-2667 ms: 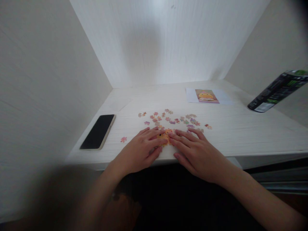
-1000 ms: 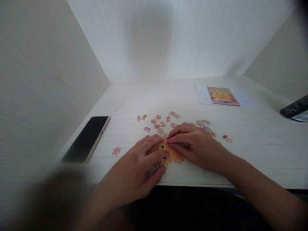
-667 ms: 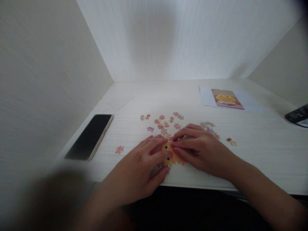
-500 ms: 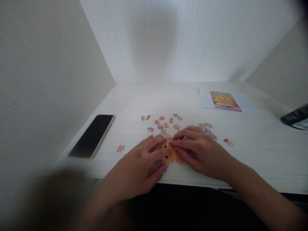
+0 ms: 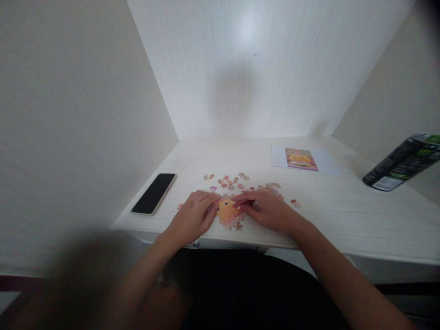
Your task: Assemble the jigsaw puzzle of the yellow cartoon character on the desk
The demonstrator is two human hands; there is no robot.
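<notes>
Between my hands lies a partly assembled jigsaw puzzle (image 5: 227,213), showing a yellow duck-like figure with dark eyes and a frilly lower edge. My left hand (image 5: 193,216) has its curled fingers and thumb on the puzzle's left edge. At the opposite edge, my right hand (image 5: 271,211) has thumb and fingers closed on the upper right side; the fingertips partly cover it. Loose puzzle pieces (image 5: 231,182) in pink, beige and orange lie scattered just beyond the hands. More pieces (image 5: 274,185) lie behind my right hand, partly hidden.
A phone (image 5: 154,193) lies on the white table (image 5: 343,215) at the left. A reference picture (image 5: 301,159) rests on paper towards the back right. A black can (image 5: 400,164) stands at the far right. Walls enclose the left, back and right sides.
The puzzle has turned, so its eyes sit along a slanted line rather than one above the other. My hands have moved out to its sides. The camera view has shifted, showing more of the can.
</notes>
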